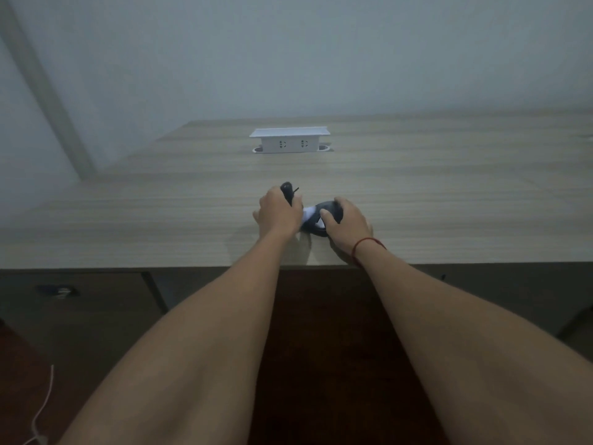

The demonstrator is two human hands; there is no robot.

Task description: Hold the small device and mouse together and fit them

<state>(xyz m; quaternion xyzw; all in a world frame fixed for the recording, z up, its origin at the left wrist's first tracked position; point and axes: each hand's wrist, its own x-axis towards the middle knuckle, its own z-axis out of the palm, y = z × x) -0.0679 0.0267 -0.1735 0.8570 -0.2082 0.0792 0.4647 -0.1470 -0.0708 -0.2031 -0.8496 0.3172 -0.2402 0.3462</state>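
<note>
While both arms reach out over the near edge of the desk, the work sits between the two hands.

Left hand: the left hand point(278, 213) has its fingers curled round a slim black tool point(287, 191), whose rounded far end and a thin dark tip stick out beyond the knuckles.

Right hand: the right hand point(348, 221) grips a rounded black gadget point(322, 216), thumb on its near left side and fingers wrapped over the far top.

Gadget: it rests on the wooden desk point(449, 194), near the front edge and about midway across, with a white patch point(309, 214) showing on its left face, just beside the left hand. What the patch is cannot be told; it is too blurred.

Wrist: a red string point(367, 244) circles the right wrist.

Far side: a white socket box point(290, 140) stands raised out of the desk top, well apart from the hands, with two outlets facing near.

Below: dark cupboard fronts point(80, 303) run under the desk, and a white cable point(43, 409) trails at the lower left.

Step in hand: it looks as if the gadget is being steadied while the tool is brought to its left face.

Next move: this would seem to call for a firm right grip and a small, careful aim of the tool's tip at the white patch.
</note>
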